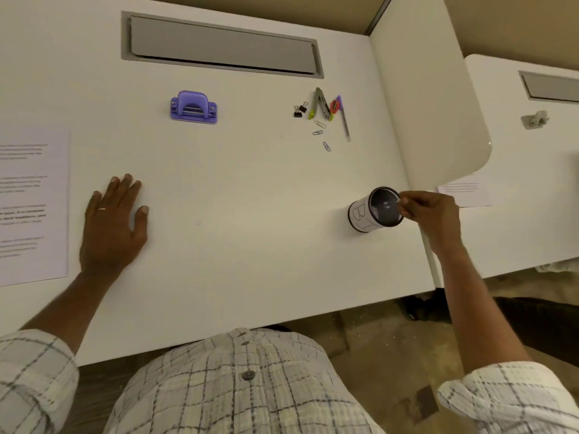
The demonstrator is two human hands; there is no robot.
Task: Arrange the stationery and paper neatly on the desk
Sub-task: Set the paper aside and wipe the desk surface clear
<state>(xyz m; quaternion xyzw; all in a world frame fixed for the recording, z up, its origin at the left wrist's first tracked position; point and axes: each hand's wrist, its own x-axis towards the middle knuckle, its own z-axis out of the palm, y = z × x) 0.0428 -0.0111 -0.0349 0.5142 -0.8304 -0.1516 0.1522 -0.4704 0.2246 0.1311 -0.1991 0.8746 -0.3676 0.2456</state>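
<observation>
A white desk (235,198) holds a printed sheet of paper (31,205) at its left edge. My left hand (112,220) lies flat and open on the desk just right of that sheet. My right hand (432,214) pinches the rim of a black-and-white pen cup (363,214) near the desk's right edge; the cup looks empty. A purple hole punch (193,107) sits at the middle back. At the back right lie two black binder clips (299,109), a stapler (322,103), a pen (344,120) and three paper clips (319,133).
A white divider panel (432,98) stands along the desk's right side. Beyond it another sheet of paper (466,191) lies on the neighbouring desk. A grey cable hatch (222,45) is set into the desk's back.
</observation>
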